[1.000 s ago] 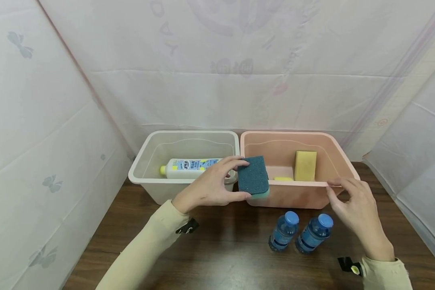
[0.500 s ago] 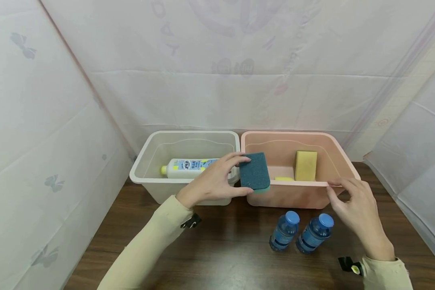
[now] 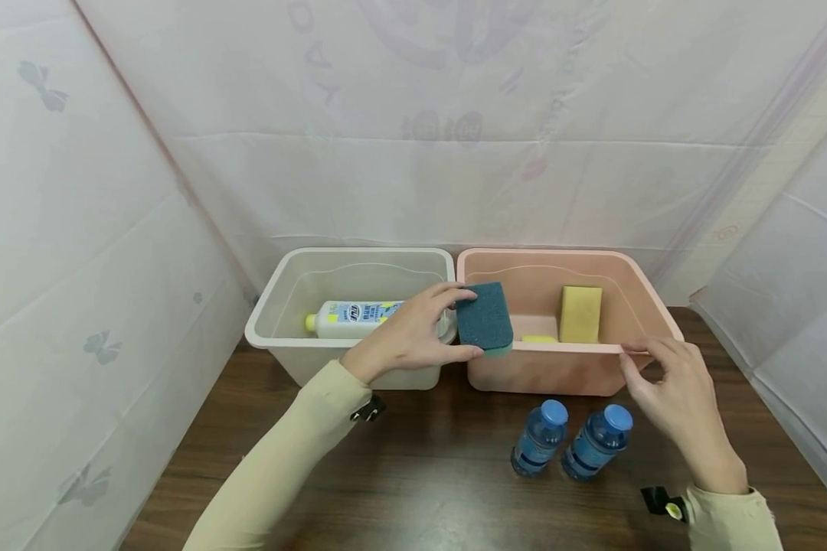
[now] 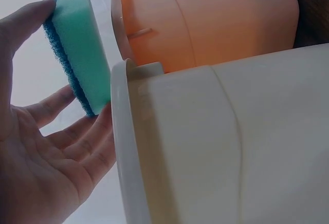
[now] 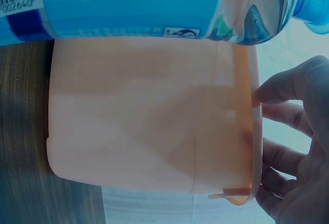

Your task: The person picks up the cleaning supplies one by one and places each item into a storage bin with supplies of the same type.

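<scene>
My left hand [image 3: 413, 333] pinches a scouring sponge [image 3: 485, 315], dark green on its scrubbing face and lighter green on its foam side. The sponge hangs above the place where the grey bin [image 3: 286, 343] and the pink bin [image 3: 524, 375] stand side by side. In the left wrist view, the thumb lies at one end of the sponge [image 4: 85, 44] and fingers at the other. With thumb and fingers, my right hand [image 3: 675, 386] grips the front rim of the pink bin near its right corner. Inside that bin a yellow sponge [image 3: 580, 315] stands on edge.
A white bottle with a yellow cap [image 3: 348, 320] lies in the grey bin, partly behind my left hand. A small yellow piece [image 3: 539, 339] shows low in the pink bin. Two blue-capped water bottles [image 3: 539, 440] stand upright in front of it on the wooden table [image 3: 413, 490].
My left hand has risen slightly in the head view, carrying the green sponge a little away from me. The right hand has stayed on the pink bin's rim.
</scene>
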A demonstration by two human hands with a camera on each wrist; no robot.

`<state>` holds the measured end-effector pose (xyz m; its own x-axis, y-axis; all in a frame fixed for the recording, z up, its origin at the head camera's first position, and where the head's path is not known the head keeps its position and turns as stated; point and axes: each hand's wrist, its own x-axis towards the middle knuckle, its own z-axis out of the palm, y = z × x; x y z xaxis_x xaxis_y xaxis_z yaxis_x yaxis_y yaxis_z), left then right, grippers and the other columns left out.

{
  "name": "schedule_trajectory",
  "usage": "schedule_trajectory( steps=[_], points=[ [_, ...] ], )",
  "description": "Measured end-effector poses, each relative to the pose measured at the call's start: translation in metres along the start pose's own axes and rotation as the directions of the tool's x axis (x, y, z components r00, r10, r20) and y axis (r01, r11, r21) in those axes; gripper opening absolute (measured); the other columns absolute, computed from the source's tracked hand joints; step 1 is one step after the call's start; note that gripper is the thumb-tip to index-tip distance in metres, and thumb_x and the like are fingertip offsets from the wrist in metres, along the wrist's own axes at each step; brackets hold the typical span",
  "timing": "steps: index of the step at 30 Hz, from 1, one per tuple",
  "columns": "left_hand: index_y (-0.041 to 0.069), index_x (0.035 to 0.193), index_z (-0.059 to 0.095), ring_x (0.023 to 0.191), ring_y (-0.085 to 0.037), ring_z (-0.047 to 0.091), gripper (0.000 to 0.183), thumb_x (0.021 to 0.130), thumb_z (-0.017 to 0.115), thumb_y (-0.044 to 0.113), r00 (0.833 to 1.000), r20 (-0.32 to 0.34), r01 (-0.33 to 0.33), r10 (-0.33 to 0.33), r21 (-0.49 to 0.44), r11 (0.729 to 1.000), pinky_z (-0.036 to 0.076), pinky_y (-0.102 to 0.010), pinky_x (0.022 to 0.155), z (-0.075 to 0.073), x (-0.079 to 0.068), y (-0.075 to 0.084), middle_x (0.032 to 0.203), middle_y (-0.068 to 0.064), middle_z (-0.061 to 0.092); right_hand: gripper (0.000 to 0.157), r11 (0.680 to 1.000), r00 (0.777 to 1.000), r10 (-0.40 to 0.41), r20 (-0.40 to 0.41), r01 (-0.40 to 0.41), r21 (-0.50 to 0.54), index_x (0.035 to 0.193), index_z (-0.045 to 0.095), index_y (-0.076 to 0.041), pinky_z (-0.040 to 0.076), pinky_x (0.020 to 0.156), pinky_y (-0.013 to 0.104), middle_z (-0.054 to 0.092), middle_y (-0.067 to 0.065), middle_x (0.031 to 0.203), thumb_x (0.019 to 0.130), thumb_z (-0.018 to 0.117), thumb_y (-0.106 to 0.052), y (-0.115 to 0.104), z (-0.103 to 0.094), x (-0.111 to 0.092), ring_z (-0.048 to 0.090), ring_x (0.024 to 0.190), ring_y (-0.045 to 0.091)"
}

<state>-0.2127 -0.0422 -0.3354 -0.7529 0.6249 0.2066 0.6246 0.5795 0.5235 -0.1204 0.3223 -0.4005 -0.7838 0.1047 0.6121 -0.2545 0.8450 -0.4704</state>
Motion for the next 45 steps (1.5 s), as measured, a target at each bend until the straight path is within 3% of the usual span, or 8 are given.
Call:
schedule_trajectory(
  steps=[18, 45],
  points=[
    [0.018, 0.154, 0.054, 0.123, -0.020, 0.061, 0.079, 0.088, 0.082, 0.052, 0.999, 0.011, 0.049, -0.049, 0.014, 0.999, 0.053, -0.045, 0.105, 0.002, 0.017, -0.006, 0.151, -0.005, 0.058, 0.014, 1.000, 1.000, 0.023, 0.017, -0.023, -0.005, 0.103, 0.079, -0.001, 0.037, 0.087, 0.059, 0.076, 0.024, 0.105, 0.092, 0.074, -0.007, 0.001, 0.000, -0.001, 0.055, 0.114, 0.047],
    [0.018, 0.157, 0.051, 0.126, -0.023, 0.060, 0.082, 0.090, 0.080, 0.055, 0.997, 0.038, 0.068, -0.070, 0.040, 0.997, 0.052, -0.046, 0.108, 0.003, 0.044, -0.011, 0.143, -0.007, 0.060, 0.014, 1.000, 1.000, 0.015, 0.008, -0.015, -0.004, 0.102, 0.079, -0.001, 0.037, 0.089, 0.060, 0.076, 0.025, 0.104, 0.091, 0.074, -0.007, 0.003, 0.000, 0.000, 0.055, 0.115, 0.048]
  ],
)
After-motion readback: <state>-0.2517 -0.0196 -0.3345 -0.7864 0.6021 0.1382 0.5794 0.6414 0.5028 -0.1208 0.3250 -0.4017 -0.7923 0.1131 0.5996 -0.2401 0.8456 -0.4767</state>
